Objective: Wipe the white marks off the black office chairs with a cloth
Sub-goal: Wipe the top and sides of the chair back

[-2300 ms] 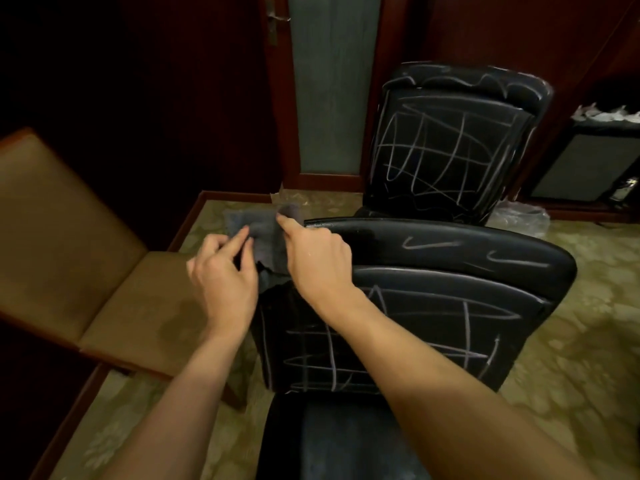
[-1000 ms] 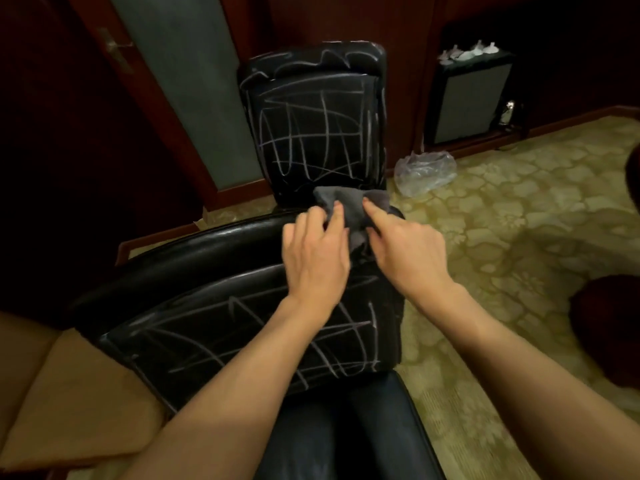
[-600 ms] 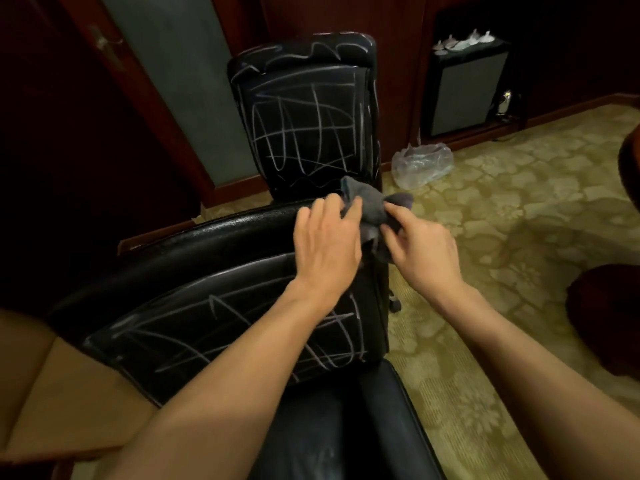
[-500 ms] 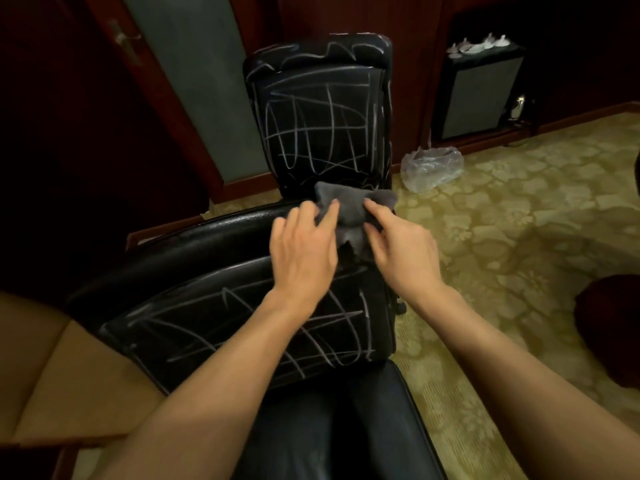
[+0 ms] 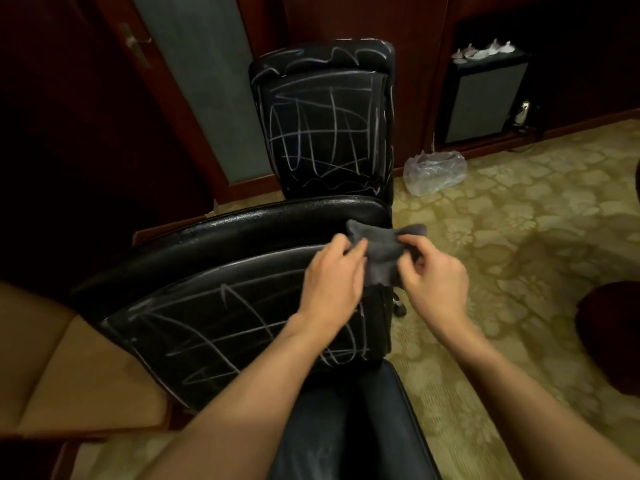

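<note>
Cloth (image 5: pixel 382 249) now off headrest, between both hands.

Two black chairs (image 5: pixel 242 306) (image 5: pixel 325 126), one cloth (image 5: pixel 381 251)

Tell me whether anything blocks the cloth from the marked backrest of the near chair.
Nothing visible does. Both hands, left and right, pinch the cloth at the near chair's top right corner, just above its marks.
</note>
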### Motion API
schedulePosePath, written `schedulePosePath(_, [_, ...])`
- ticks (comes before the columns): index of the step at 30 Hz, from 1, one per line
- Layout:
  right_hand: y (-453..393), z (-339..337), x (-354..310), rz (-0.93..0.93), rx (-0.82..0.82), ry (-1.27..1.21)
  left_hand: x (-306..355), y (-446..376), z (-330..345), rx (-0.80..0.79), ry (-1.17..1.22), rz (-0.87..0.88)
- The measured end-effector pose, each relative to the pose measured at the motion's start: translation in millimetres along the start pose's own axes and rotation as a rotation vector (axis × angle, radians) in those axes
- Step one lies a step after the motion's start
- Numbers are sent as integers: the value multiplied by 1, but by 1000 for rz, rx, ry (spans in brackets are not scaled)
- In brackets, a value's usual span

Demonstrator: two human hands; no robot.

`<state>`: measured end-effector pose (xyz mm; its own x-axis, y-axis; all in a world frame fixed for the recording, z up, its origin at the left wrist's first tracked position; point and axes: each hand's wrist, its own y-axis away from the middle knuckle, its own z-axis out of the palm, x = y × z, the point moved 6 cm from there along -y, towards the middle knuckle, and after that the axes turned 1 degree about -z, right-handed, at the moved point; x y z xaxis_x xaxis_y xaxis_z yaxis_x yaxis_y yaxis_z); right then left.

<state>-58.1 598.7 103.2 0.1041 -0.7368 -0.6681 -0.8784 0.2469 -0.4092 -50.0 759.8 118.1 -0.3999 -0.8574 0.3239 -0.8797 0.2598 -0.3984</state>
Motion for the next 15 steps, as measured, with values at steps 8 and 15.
schedulePosePath(8, [6, 32, 13, 80, -126, -84, 7, 0, 5, -140, -159, -72])
schedulePosePath(15, [11, 70, -68, -62, -168, -12, -57, 23, -44, -66, -154, -150])
